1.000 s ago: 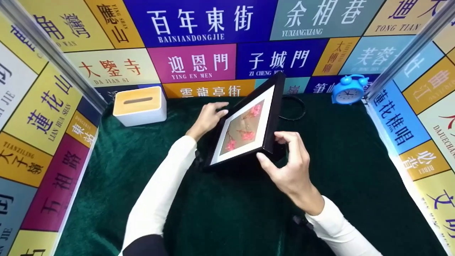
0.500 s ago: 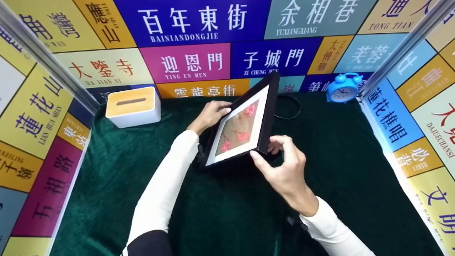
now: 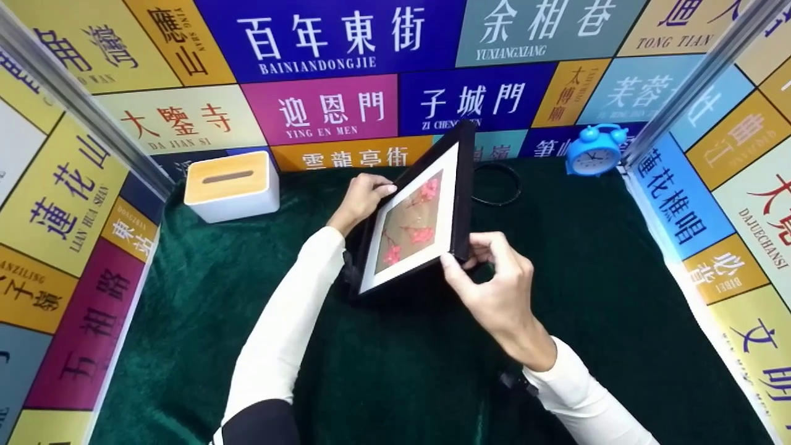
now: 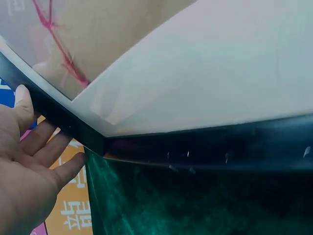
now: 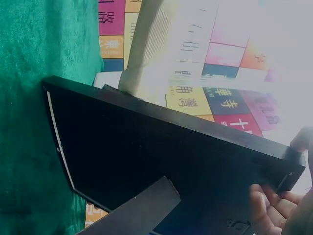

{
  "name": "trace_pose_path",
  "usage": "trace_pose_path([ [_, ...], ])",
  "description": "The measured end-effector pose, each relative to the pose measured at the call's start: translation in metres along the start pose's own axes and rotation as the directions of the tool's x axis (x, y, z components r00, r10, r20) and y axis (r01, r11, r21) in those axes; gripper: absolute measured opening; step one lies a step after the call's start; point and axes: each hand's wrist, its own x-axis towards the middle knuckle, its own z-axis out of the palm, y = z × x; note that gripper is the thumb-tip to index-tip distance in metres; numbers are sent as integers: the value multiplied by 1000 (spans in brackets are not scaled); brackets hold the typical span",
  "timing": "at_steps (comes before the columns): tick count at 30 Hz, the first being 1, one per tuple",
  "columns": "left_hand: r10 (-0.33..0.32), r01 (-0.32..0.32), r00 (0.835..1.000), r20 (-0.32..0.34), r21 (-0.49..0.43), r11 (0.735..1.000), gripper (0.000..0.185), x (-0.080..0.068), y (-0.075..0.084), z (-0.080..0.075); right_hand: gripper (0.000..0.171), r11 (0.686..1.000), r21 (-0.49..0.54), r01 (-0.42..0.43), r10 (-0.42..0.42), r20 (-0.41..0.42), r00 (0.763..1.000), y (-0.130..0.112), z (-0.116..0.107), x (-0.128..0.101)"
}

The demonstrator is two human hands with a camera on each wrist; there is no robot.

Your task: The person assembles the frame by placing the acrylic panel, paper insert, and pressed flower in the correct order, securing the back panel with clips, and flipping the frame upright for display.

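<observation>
A black picture frame (image 3: 405, 232) leans back over the green cloth, showing pink blossoms inside a white mat. My left hand (image 3: 361, 199) holds its left side; in the left wrist view that hand (image 4: 36, 152) has the thumb on the front of the border and the fingers behind. At the near right corner my right hand (image 3: 497, 290) grips with thumb in front and fingers round the back. The right wrist view shows the dark back (image 5: 132, 142) with a support leg (image 5: 142, 205) standing out from it, and the right hand (image 5: 286, 208) on the corner.
A white tissue box (image 3: 247, 204) with a wooden lid stands at the back left. A blue alarm clock (image 3: 596, 150) is at the back right. A thin black loop (image 3: 518, 185) lies behind the frame. Printed panels (image 3: 321, 111) enclose the green cloth (image 3: 395, 371).
The picture frame has turned slightly: its top has shifted left and its near right corner a little right. Both hands have kept hold of it. The head view has swung slightly right.
</observation>
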Motion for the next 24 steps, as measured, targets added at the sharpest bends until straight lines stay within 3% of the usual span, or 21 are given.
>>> trace_pose_path([
  [5,-37,37,999,15,-35,999,26,-8,-1,-5,23,998,47,-35,35,-2,999,4,-5,3],
  [13,-58,57,997,-47,-23,998,24,-27,-13,-20,23,985,127,-113,112,11,994,19,-13,16],
  [24,-72,75,990,-119,19,997,26,-78,-28,-43,28,930,262,-257,235,113,965,51,-23,33],
])
